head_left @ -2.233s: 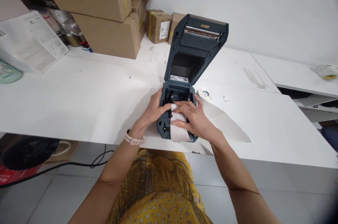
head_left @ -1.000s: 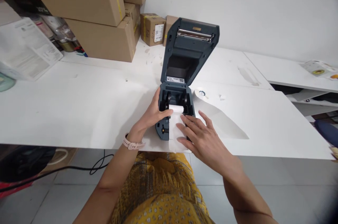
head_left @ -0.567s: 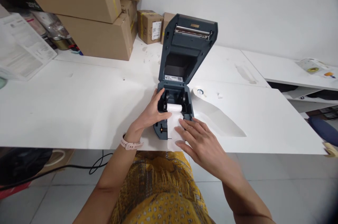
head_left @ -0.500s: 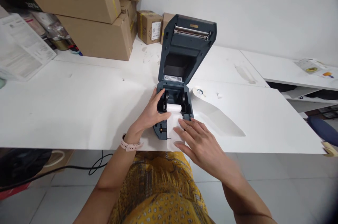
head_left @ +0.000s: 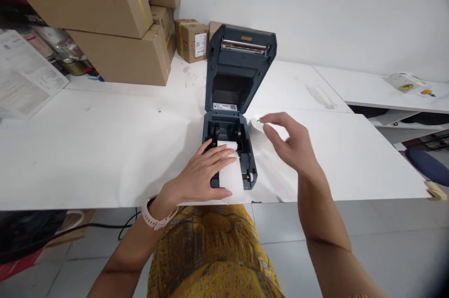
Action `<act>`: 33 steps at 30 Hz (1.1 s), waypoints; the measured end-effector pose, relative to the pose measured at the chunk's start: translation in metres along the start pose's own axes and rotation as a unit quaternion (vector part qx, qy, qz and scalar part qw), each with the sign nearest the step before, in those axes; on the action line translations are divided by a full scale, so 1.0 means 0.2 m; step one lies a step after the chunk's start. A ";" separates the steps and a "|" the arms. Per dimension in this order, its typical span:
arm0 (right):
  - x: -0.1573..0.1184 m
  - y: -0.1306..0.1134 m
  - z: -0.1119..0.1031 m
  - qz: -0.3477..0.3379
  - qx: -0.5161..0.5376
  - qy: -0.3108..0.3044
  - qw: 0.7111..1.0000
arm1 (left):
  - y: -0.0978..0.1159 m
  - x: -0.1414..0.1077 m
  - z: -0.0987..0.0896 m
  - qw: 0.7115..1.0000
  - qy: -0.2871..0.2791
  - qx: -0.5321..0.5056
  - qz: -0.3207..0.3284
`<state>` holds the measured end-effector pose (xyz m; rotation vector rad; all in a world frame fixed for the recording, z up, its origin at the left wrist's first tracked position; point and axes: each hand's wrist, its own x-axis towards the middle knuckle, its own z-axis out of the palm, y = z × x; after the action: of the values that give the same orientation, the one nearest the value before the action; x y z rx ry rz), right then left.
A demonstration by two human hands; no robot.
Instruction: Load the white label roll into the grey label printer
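A dark label printer (head_left: 248, 146) stands on the table with its lid (head_left: 242, 66) raised. A white roll (head_left: 224, 144) sits inside, and a white label strip (head_left: 231, 178) runs from it over the printer's front edge. My left hand (head_left: 206, 171) lies flat across the strip and part of the roll, fingers stretched out. To the printer's right, my right hand (head_left: 289, 141) pinches a second, smaller label roll (head_left: 256, 125) near its core, between thumb and index finger. The hand and forearm hide part of the table there.
Cardboard boxes (head_left: 115, 57) are stacked at the back left, with a smaller labelled box (head_left: 191, 40) beside the lid. Printed sheets (head_left: 28, 73) lean at the far left. A white packet (head_left: 407, 83) lies far right. The white table's (head_left: 87, 157) front edge runs close before me.
My right hand has left the strip in the printer and moved right and back to the second roll. My left hand has shifted from the printer's side onto the strip.
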<state>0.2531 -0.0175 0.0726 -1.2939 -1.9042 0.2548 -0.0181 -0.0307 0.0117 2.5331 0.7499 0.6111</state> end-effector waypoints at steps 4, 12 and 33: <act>0.13 0.11 0.19 -0.026 0.089 -0.099 0.991 | 0.00 0.00 -0.03 0.998 -0.049 0.027 0.016; 0.24 0.11 0.34 -0.141 0.099 -0.215 0.961 | -0.01 0.00 -0.04 0.995 -0.073 0.071 0.013; 0.25 0.20 0.29 -0.180 0.107 -0.310 0.927 | 0.02 0.01 -0.05 0.985 -0.078 0.151 0.024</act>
<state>0.2317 0.0583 0.0359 -0.7347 -2.5115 0.7238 -0.0201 -0.0298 0.0228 2.8417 0.7766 0.3272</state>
